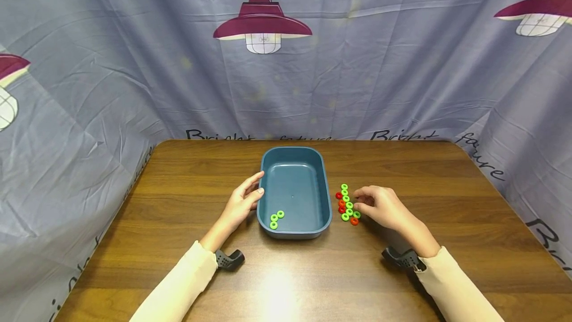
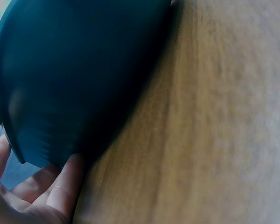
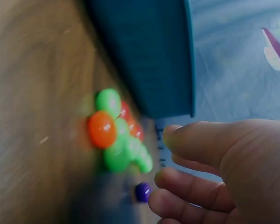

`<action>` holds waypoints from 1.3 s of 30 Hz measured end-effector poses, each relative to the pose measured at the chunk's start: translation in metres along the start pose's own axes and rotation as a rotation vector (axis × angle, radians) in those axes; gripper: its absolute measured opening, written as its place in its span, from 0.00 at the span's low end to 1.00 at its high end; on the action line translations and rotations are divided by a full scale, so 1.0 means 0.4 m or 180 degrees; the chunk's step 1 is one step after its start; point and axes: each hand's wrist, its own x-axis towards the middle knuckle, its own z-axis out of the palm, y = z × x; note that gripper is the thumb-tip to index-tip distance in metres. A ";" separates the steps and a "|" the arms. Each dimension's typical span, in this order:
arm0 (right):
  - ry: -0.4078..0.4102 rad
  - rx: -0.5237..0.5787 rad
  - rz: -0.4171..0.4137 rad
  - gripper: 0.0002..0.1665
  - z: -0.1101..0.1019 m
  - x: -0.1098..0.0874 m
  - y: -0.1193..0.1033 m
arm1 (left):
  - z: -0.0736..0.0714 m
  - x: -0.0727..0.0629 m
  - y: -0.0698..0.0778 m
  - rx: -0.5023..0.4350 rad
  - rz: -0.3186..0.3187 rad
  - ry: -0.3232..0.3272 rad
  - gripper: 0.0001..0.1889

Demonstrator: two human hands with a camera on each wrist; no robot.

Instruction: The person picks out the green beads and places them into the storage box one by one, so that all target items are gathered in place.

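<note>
Green and red rings (image 1: 346, 204) lie clustered on the bench (image 1: 339, 277) just right of the blue tray (image 1: 292, 183), with three more green rings (image 1: 273, 225) inside its near left corner. Small and glossy, they should prove light, stiff and a little slippery, not fragile; I'd pinch one across its outer edge with thumb and fingertip, since close neighbours could slide along. Right of the tray, on the cluster's far side from it, the right hand (image 1: 380, 205) hovers with fingers loosely bent and a gap behind the thumb tip; it shows nothing in its grasp, fingertips just beside the nearest rings. A purple piece (image 3: 143, 192) sits near those fingertips; whether they touch it I cannot tell. At the tray's left side, the left hand (image 1: 241, 201) rests relaxed fingers against the outer wall, not clenched
</note>
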 end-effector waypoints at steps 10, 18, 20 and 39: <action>-0.0071 0.0046 -0.0053 0.12 0.011 -0.035 0.022 | 0.000 0.001 0.000 -0.0009 -0.0009 0.0010 0.28; -0.0111 0.0064 -0.0098 0.13 0.018 -0.037 0.030 | 0.003 0.002 0.003 -0.0024 -0.0003 0.0002 0.28; -0.0110 0.0053 -0.0133 0.13 0.020 -0.037 0.033 | 0.003 0.002 0.003 -0.0020 -0.0007 0.0011 0.28; 0.0008 0.0005 -0.0381 0.13 0.041 -0.040 0.041 | -0.001 0.001 0.003 -0.0035 -0.0001 -0.0007 0.28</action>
